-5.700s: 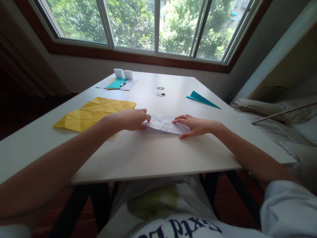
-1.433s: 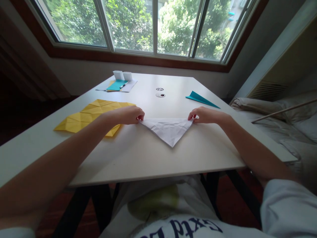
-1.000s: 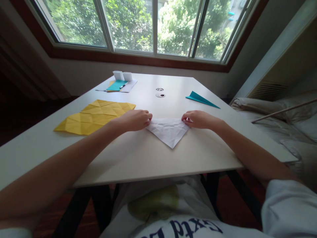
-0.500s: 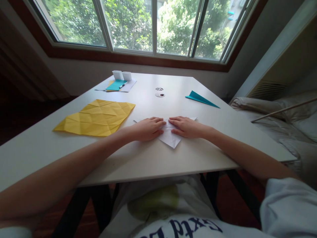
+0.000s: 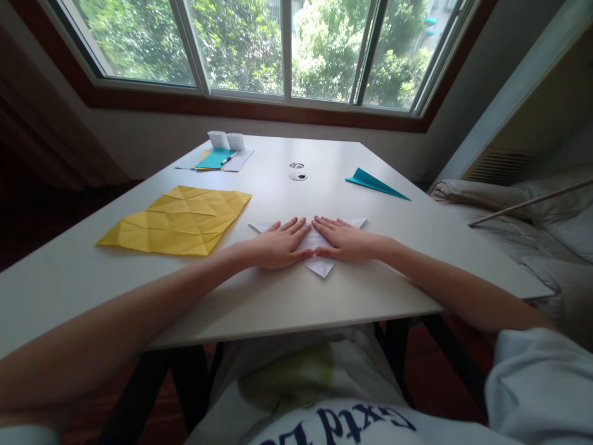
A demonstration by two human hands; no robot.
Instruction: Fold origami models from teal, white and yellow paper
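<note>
A folded white sheet of paper lies on the white table near its front edge, roughly a triangle with one corner pointing at me. Its side corners stick out past both hands. My left hand rests flat on the left half, fingers spread. Flat on the right half lies my right hand, fingers stretched out. The thumbs nearly meet over the middle of the paper, and both hands cover much of it.
Left of the hands lies a creased yellow sheet. A teal paper plane is at the right. At the far left are a teal sheet, a pen and two small white folded pieces. Cable holes sit mid-table.
The fingers of both hands have spread out more, and the thumbs have come together over the paper. More of the paper's left corner shows.
</note>
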